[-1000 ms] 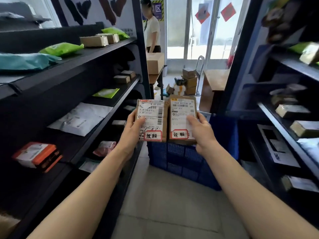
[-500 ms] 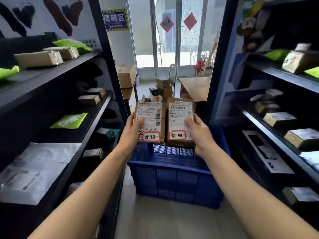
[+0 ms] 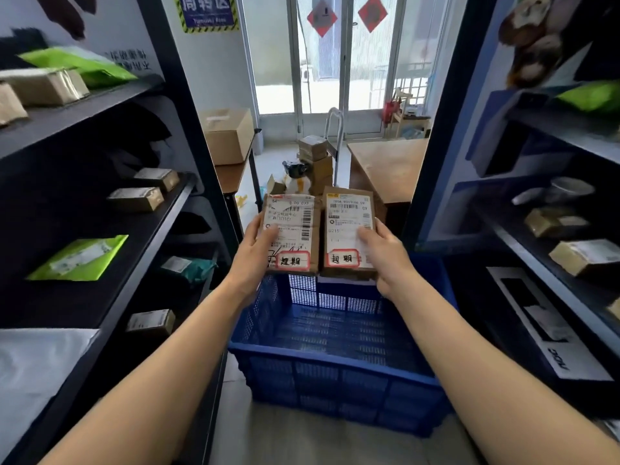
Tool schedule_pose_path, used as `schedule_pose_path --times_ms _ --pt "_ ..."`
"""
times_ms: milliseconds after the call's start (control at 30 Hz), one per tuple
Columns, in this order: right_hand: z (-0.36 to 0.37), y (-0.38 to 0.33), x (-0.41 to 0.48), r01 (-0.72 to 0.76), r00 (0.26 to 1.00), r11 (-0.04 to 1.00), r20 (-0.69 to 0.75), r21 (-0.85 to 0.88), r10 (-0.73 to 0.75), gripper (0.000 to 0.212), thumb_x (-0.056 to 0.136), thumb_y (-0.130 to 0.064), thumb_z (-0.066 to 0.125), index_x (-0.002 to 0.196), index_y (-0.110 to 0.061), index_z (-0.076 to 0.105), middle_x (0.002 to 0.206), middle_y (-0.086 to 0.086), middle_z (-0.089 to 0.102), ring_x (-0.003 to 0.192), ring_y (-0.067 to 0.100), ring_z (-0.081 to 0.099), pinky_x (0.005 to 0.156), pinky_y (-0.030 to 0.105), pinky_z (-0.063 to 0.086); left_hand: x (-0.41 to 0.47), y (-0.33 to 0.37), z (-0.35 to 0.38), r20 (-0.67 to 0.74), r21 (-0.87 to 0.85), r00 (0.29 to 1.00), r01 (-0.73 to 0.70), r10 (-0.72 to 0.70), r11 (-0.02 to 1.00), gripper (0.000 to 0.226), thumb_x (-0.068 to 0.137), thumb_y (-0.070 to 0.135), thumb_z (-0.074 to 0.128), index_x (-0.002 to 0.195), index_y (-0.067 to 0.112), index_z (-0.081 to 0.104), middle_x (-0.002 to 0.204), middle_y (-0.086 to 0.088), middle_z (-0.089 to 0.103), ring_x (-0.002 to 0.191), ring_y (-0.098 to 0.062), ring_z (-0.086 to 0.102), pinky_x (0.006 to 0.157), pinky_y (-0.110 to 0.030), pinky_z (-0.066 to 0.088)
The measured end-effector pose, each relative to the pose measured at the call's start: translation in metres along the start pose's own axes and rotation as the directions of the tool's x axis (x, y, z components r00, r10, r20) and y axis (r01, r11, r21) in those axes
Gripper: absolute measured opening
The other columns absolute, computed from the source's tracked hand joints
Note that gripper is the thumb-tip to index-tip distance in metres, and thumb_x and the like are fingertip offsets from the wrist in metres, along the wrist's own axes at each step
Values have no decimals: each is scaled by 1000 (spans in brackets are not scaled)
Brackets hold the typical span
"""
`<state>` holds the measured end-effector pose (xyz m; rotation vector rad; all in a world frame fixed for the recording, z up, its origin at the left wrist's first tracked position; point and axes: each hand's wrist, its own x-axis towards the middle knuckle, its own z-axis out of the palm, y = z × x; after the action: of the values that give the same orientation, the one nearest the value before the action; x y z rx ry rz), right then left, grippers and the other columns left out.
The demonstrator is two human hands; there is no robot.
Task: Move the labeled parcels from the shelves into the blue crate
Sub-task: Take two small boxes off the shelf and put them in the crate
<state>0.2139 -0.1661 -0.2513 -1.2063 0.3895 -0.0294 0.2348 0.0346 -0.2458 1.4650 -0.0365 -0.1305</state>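
Two small brown cardboard parcels are held side by side above the far half of the blue crate [image 3: 332, 359]. My left hand [image 3: 255, 253] grips the left parcel [image 3: 295, 229], thumb on its shipping label. My right hand [image 3: 382, 253] grips the right parcel [image 3: 347, 226] the same way. Each parcel bears a white shipping label and a red-bordered sticker with handwritten characters near its lower edge. The crate stands on the floor between the two shelf racks, and what shows of its inside holds nothing.
The dark left shelves [image 3: 141, 236] carry brown boxes, green mailers and a white mailer [image 3: 30, 370]. More brown boxes and a flat white box [image 3: 550, 330] lie on the right shelves. Beyond the crate are a wooden table [image 3: 389, 166], stacked cartons and a hand truck [image 3: 335, 142].
I have turned and come closer to the crate, which now lies right below my hands. Both parcels stay in my hands, side by side, and are now over the crate's far half.
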Motion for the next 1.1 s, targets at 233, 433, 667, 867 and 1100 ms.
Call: schedule_pose_path --times_ms 233,433,667,867,1100 --pt "1 -18 100 -16 999 999 36 -42 17 45 94 -18 53 138 -20 45 108 9 71 82 21 74 60 31 60 89 -6 16 -64 -7 997 42 -42 999 46 96 25 46 140 29 33 115 -9 66 84 -16 69 65 -25 58" --pt "12 -11 165 -109 994 993 1 -43 109 57 93 -20 56 145 -18 34 109 11 70 79 22 74 58 32 59 152 -26 7 -66 -9 995 70 -71 997 48 96 28 46 141 30 29 112 -7 66 86 -16 69 72 -30 58" --pt "37 10 243 -291 957 953 -48 -86 288 33 86 -19 59 118 -15 53 106 14 72 89 31 73 85 49 57 236 -48 -18 -22 20 989 149 -148 989 32 96 28 46 126 29 32 101 -8 66 78 -17 69 61 -26 57" --pt "73 26 307 -406 908 913 -128 -30 399 31 89 -22 57 120 -16 57 100 8 75 73 20 74 51 24 53 320 -61 -52 49 101 980 188 -194 977 31 95 31 48 120 29 31 107 -12 64 85 -22 69 62 -27 58" --pt "76 84 370 -481 852 876 -217 36 477 41 91 -19 55 130 -19 47 101 9 72 63 20 73 51 34 55 384 -124 -69 79 134 948 297 -309 945 29 95 31 47 120 29 33 111 -14 62 82 -21 68 57 -27 57"
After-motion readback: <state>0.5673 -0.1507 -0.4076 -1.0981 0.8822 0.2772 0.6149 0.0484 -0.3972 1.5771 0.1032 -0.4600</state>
